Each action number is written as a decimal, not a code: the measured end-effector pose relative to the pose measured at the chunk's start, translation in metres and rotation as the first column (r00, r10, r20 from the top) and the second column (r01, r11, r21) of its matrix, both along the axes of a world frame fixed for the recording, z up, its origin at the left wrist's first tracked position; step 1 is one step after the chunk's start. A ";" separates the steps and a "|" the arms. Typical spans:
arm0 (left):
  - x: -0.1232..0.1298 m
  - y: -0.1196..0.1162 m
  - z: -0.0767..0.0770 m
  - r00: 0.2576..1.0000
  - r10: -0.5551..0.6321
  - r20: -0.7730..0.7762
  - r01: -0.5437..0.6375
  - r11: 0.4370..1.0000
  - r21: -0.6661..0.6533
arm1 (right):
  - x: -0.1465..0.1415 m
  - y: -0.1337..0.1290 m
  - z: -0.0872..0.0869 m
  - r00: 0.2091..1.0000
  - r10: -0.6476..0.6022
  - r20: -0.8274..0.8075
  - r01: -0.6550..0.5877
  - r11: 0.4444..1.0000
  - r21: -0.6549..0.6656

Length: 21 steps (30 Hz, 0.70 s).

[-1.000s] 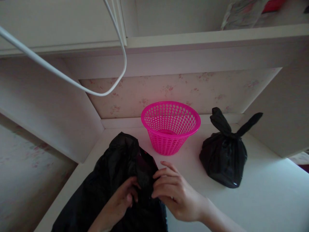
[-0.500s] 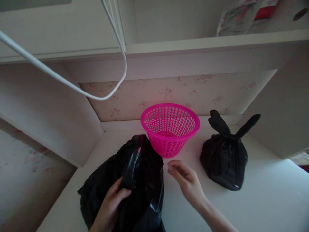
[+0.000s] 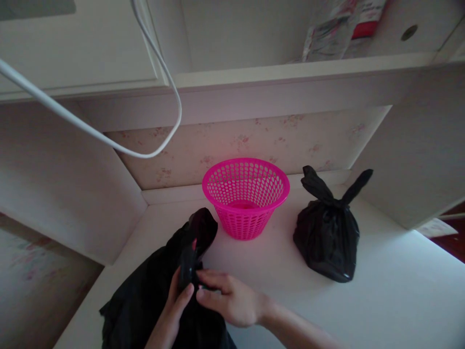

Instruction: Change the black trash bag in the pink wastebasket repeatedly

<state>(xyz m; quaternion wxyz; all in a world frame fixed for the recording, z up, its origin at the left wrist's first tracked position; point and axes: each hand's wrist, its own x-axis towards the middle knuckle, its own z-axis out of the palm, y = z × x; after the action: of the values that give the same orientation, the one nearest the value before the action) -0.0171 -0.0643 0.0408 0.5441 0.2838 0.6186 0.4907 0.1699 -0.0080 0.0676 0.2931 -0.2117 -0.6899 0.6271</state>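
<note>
A loose black plastic bag lies on the white surface at the lower left, its mouth bunched toward the basket. My left hand grips a fold of this bag between thumb and fingers. From the right, my right hand reaches in and pinches the bag's edge near the left fingertips. Just beyond the bag stands a pink perforated plastic basket with nothing visible inside. A second black bag, a filled and knotted bag, sits upright to the right with two tied ends sticking up.
A white cable hangs in a loop at the upper left. Above the back wall runs a shelf with clear packaging on it. White side panels flank the white tabletop.
My right hand has moved left from open air onto the bag's edge. The bag's mouth has been gathered narrower. The view has shifted slightly to the right.
</note>
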 end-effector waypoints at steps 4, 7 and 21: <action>-0.003 -0.001 0.007 1.000 -0.028 -0.011 0.028 0.999 -0.028 | 0.002 -0.008 0.012 0.992 0.096 0.084 -0.089 0.993 -0.080; -0.011 0.000 0.010 0.984 0.141 -0.111 -0.140 0.990 0.023 | 0.012 -0.001 0.009 0.990 -0.142 -0.011 0.134 0.954 -0.268; -0.058 -0.023 0.060 0.844 0.454 -0.286 -0.377 0.881 0.285 | 0.119 0.074 0.075 0.607 -0.788 -0.098 0.579 0.523 -0.625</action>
<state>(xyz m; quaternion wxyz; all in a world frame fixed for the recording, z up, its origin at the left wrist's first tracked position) -0.0750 -0.0876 0.1012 0.2729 0.2813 0.6935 0.6046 0.2886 0.0660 0.1428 0.5722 -0.4207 -0.2733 0.6488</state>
